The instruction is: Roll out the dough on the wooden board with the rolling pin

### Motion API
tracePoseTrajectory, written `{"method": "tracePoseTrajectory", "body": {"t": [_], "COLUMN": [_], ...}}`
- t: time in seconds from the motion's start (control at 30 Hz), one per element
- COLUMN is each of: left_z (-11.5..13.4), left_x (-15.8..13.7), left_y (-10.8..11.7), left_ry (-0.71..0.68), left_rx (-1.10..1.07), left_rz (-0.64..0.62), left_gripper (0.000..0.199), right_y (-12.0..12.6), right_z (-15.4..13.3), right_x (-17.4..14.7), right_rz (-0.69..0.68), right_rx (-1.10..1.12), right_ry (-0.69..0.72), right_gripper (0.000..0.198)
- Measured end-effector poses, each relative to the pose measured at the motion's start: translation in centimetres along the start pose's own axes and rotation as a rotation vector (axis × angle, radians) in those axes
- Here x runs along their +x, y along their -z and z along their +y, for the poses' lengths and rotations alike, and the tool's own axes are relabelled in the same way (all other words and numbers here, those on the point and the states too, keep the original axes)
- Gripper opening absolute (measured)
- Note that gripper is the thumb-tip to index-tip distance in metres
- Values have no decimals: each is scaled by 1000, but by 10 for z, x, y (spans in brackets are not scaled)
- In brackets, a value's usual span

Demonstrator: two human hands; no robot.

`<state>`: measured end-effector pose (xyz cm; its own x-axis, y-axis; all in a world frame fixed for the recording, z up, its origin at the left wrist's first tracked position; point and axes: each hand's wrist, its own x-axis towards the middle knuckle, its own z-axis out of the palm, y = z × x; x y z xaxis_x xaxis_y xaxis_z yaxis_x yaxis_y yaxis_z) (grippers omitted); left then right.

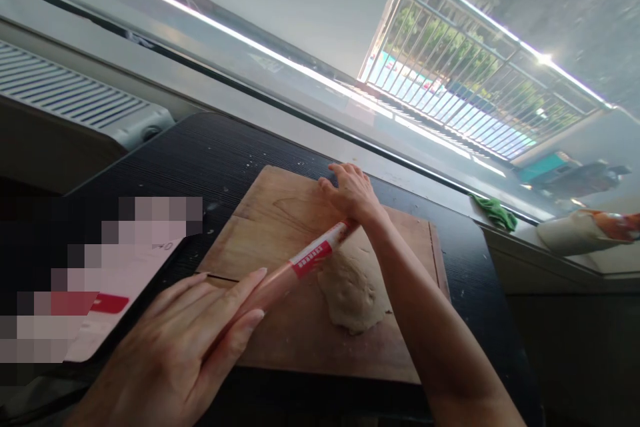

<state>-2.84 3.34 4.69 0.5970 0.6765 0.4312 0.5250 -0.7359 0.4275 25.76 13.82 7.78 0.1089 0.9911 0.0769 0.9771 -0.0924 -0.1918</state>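
A rolling pin (280, 278) with a red and white label runs slantwise over a wooden board (265, 227). My left hand (185, 340) grips its near end, fingers along one side and thumb on the other. At the far end, the heel of my right hand (351, 188) rests over the pin's tip. That hand's fingers are spread out past the pin, above the board's back edge. A flattened, uneven lump of dough (355, 290) lies on the board, right of the pin and partly behind my right forearm. Whether the pin touches the dough cannot be told.
The board rests on a dark table (200, 147) with pale specks scattered on it. A partly blurred-out phone or tablet screen (95, 330) lies at left. Behind are a radiator (80, 93), a windowsill, a green cloth (494, 212) and a pale container (570, 232).
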Motion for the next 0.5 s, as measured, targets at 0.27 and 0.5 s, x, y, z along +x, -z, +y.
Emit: {"method": "tracePoseTrajectory", "body": {"t": [0.27, 0.5], "left_z": [10, 3], "left_x": [-9, -3], "left_y": [-3, 4], "left_ry": [-160, -57], "left_rx": [-16, 16], "left_rz": [-85, -71], "left_gripper": [53, 56], "right_y": [13, 2], "right_z": [24, 5], "right_x": [-64, -21], "right_rz": [60, 53], "right_rx": [58, -5], "right_ry": [-25, -130], "right_gripper": [43, 48]}}
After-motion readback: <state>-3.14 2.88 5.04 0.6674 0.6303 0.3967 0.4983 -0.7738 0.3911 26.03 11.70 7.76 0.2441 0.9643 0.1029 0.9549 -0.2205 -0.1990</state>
